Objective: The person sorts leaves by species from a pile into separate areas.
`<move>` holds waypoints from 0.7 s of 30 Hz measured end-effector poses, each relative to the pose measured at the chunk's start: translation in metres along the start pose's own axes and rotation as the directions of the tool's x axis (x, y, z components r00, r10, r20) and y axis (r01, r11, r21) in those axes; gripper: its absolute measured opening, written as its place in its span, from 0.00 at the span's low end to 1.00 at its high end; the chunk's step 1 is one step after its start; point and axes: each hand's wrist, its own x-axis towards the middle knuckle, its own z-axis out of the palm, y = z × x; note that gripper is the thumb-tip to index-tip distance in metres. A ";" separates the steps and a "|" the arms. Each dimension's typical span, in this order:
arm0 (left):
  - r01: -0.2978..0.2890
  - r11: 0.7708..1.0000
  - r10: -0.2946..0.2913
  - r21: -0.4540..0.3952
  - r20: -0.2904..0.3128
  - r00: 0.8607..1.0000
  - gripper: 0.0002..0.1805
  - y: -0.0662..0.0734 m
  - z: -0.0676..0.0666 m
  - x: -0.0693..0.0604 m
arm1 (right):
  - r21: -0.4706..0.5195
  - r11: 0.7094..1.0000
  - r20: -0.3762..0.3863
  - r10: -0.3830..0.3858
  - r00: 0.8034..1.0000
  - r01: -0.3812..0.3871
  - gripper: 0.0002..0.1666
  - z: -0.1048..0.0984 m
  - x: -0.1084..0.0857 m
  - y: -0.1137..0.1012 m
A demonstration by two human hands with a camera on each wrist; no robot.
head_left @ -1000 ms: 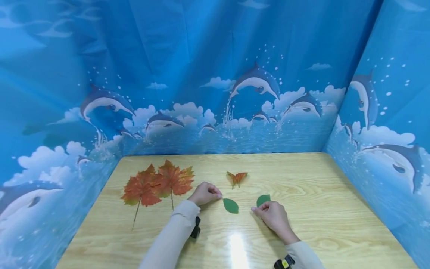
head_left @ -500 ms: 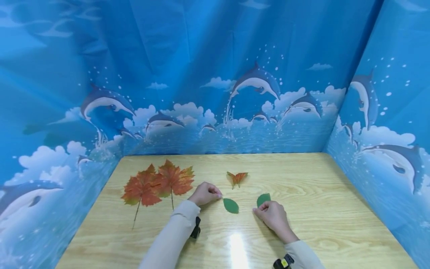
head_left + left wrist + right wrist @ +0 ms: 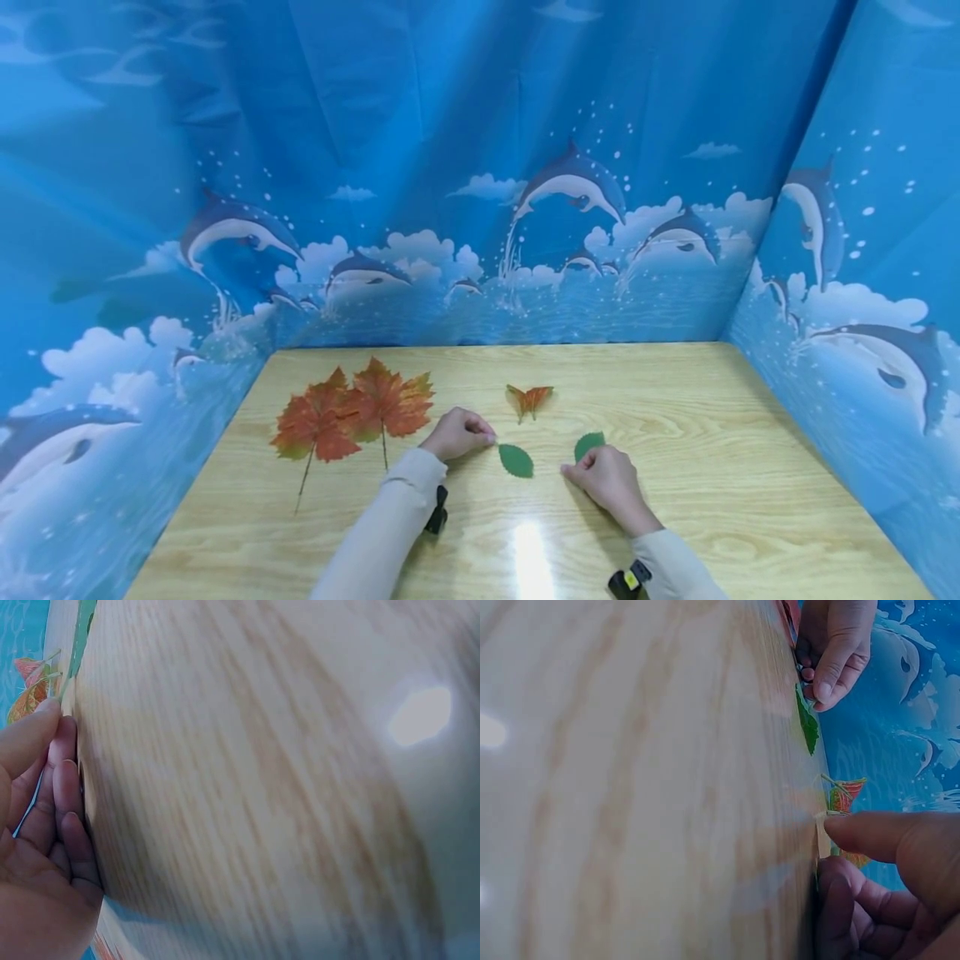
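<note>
My left hand pinches the thin stem of a green leaf between thumb and forefinger. The left wrist view shows the hand low against the tabletop, with the leaf extending from the fingertips. To the right, my right hand is bent over a second green leaf and seems to pinch its stem end; the hand covers the leaf's lower part. In the right wrist view the right hand has thumb and finger together and the other fingers curled, hiding that leaf.
Two large red-orange maple leaves with long stems overlap at the left of the wooden table. A pair of small red-orange leaves lies behind the green ones. A blue dolphin-print curtain encloses the back and sides.
My right hand has shifted only slightly at the second green leaf. The left hand and the other leaves stay where they were.
</note>
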 end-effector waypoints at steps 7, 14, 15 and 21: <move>0.008 1.000 -0.008 -0.010 -0.008 1.000 0.03 0.001 0.001 0.000 | -0.009 1.000 -0.012 -0.030 0.999 0.030 0.20 0.000 0.001 0.001; 0.012 1.000 -0.012 -0.015 -0.004 1.000 0.03 0.002 0.000 0.000 | -0.008 0.999 -0.021 -0.036 0.999 0.036 0.25 0.001 0.002 0.000; 0.012 1.000 -0.012 -0.015 -0.002 1.000 0.03 0.002 0.000 0.000 | -0.009 0.999 -0.022 -0.035 0.999 0.035 0.26 0.001 0.003 0.001; 0.014 1.000 -0.014 -0.009 -0.001 1.000 0.03 0.002 0.001 0.000 | -0.020 0.999 -0.028 -0.030 0.999 0.029 0.29 0.002 0.006 0.000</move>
